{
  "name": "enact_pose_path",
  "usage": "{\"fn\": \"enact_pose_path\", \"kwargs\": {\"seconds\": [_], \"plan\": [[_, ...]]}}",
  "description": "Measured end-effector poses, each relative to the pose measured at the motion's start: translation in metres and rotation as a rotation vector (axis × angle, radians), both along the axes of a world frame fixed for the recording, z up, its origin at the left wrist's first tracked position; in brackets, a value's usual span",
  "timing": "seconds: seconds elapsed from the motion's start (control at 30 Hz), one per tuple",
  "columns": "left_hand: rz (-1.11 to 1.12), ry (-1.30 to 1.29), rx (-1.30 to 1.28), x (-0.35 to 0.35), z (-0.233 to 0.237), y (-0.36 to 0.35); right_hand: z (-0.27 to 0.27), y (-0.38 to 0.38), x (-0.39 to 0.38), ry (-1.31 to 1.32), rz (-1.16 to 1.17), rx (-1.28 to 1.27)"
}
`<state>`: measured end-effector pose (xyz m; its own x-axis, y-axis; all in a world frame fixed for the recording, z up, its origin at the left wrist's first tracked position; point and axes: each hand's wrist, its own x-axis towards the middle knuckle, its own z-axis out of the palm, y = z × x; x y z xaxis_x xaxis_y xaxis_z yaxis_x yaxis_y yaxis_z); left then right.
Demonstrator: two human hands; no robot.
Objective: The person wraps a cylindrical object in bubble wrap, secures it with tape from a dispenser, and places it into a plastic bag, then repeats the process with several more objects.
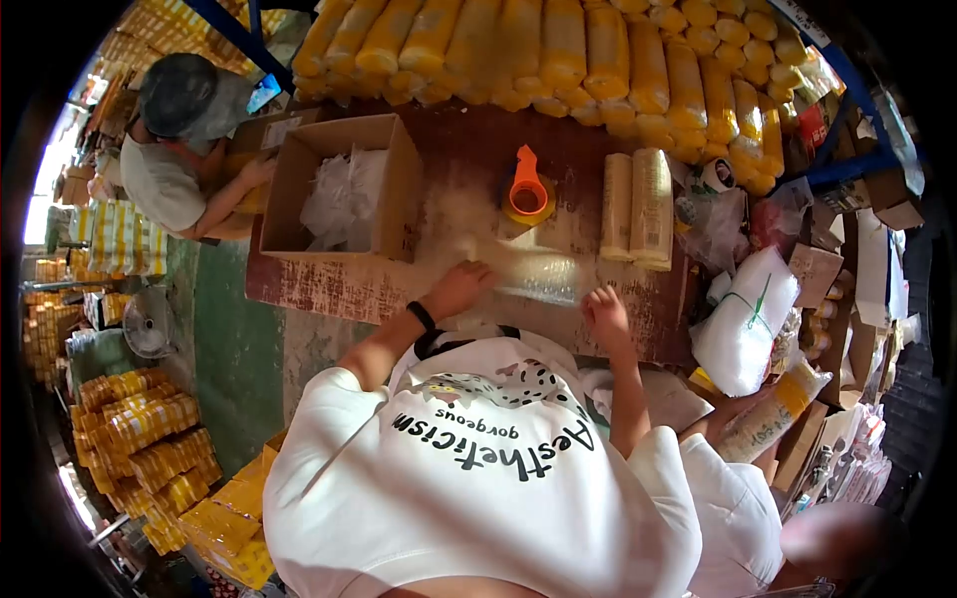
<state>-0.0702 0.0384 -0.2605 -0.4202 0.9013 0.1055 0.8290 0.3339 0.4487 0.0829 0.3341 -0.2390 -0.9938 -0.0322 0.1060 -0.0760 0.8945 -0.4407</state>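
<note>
A shiny roll wrapped in clear plastic (541, 276) lies crosswise on the worktable between my hands. My left hand (462, 289), with a black band on its wrist, reaches to the roll's left end, fingers stretched out and slightly blurred. Just off the right end is my right hand (606, 317), its fingers bent and a little apart, with nothing visible in them. Beyond the roll stands an orange tape dispenser (528, 194) with a roll of tape. Two yellowish wrapped rolls (635, 209) lie side by side at the right.
An open cardboard box (397, 189) with white plastic inside stands at left. Yellow-wrapped rolls (478, 45) are stacked along the back. A co-worker (169, 169) handles a carton at far left; another person's white sleeve (728, 508) is at lower right. A white bag (748, 319) sits at right.
</note>
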Motion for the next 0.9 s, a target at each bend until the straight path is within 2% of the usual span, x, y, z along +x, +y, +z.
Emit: {"fn": "enact_pose_path", "kwargs": {"seconds": [0.1,0.13,0.2,0.23,0.33,0.43,0.53,0.63,0.73,0.8,0.83,0.9], "plan": [[0.050,0.088,-0.009,0.008,-0.003,0.005,-0.003,-0.004,0.010,-0.034,-0.024,-0.132],[0.042,0.081,-0.049,0.010,-0.002,0.006,-0.007,-0.009,0.010,0.112,-0.020,-0.064],[0.024,0.073,-0.130,0.008,0.004,0.006,0.008,-0.016,0.001,0.178,0.075,-0.116],[0.009,0.089,-0.092,0.007,0.003,0.006,0.014,-0.018,-0.002,0.211,0.121,-0.142],[-0.034,0.065,-0.026,0.005,0.000,0.004,-0.009,-0.006,0.003,-0.275,0.043,-0.172],[-0.052,-0.070,-0.085,0.004,-0.005,0.002,-0.012,-0.001,-0.002,-0.507,-0.091,-0.281],[-0.028,-0.110,-0.131,0.007,-0.017,-0.003,-0.031,-0.004,0.011,-0.107,0.118,-0.295],[0.033,-0.046,-0.077,0.012,-0.022,-0.006,0.003,-0.025,0.012,0.046,0.039,0.090],[0.091,0.046,-0.033,0.004,-0.015,-0.009,-0.010,-0.017,0.014,0.072,-0.043,0.000],[0.122,0.045,0.011,0.001,-0.007,-0.014,-0.012,-0.005,0.009,0.081,-0.055,-0.176],[0.155,0.005,-0.068,0.000,-0.003,-0.018,-0.014,0.000,0.006,0.086,-0.063,-0.263],[0.218,-0.074,-0.227,0.000,0.011,-0.024,-0.017,0.006,0.003,0.046,-0.046,-0.277]]}}
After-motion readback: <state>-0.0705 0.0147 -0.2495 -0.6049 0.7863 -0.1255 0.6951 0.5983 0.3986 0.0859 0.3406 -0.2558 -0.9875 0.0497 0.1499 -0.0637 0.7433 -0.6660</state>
